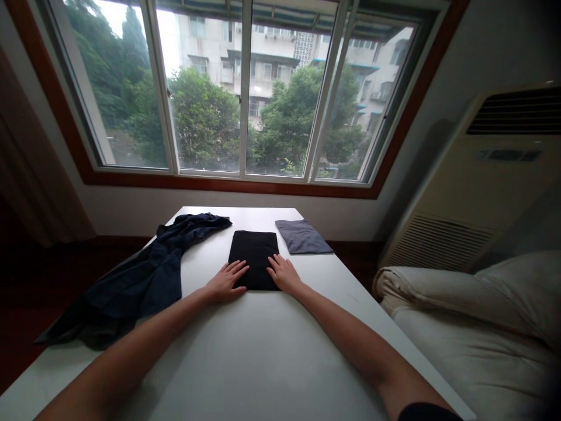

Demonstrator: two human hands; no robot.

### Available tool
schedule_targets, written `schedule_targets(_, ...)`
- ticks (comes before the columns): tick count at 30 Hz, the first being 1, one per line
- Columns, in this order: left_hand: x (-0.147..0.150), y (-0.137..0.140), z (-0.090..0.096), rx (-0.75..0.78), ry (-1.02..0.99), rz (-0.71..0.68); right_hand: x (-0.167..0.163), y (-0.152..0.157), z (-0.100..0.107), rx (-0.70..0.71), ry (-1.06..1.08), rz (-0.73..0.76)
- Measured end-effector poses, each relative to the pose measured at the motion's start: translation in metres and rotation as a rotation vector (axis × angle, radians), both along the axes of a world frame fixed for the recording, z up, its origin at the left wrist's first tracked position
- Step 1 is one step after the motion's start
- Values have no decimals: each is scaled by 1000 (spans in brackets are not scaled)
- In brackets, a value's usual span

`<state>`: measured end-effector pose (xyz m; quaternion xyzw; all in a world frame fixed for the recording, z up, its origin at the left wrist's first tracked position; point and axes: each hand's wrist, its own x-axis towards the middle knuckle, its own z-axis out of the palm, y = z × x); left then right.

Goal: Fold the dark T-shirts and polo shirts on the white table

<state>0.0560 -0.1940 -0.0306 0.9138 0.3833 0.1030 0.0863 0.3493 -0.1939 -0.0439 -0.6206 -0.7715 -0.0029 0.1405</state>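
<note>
A black garment, folded into a neat rectangle, lies flat on the white table. My left hand rests on its near left edge with the fingers spread. On its right edge lies my right hand, fingers also spread and flat. Neither hand grips the cloth. To the right, close to the table's edge, is a folded grey garment. Along the left side a dark navy garment lies loose and crumpled, partly hanging over the edge; its exact kind does not show.
Beyond the table is a wide window with a brown frame. At the right stand a beige sofa and a tall floor-standing air conditioner. A curtain hangs at the left.
</note>
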Motion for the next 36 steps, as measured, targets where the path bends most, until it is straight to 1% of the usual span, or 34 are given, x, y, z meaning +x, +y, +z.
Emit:
schedule_targets(2, -10, -4, 3, -34, 3, -18, 9, -6, 8, 25, 3, -33)
schedule_targets(4, -12, -8, 6, -17, -21, 5, 10, -15, 18, 55, 34, 2)
schedule_targets(7, -7, -16, 11, 85, -82, 27, -5, -34, 28, 53, 110, 209)
schedule_targets(9, -4, -22, 14, 131, -99, 5, -22, -45, 29, 35, 124, 344)
schedule_targets(11, -3, -26, 17, 149, -104, -4, -38, -53, 26, 44, 103, 397)
schedule_targets(14, -4, -28, 19, 167, -109, 47, -50, -55, 18, 91, 83, 378)
schedule_targets(16, -5, -28, 19, 190, -107, 112, -48, -53, 15, 109, 104, 372)
schedule_targets(19, -4, -26, 18, 227, -94, 175, -37, -48, 14, 95, 155, 417)
schedule_targets(22, -4, -24, 17, 248, -70, 144, -31, -46, 15, 89, 184, 421)
schedule_targets(26, -5, -24, 18, 277, -107, 95, -39, -49, 16, 116, 148, 376)
schedule_targets(30, -5, -24, 18, 313, -197, 115, -46, -50, 17, 141, 115, 328)
schedule_targets(33, -6, -24, 17, 319, -253, 151, -42, -48, 20, 134, 99, 277)
schedule_targets(36, -7, -23, 16, 327, -296, 144, -38, -47, 23, 125, 35, 244)
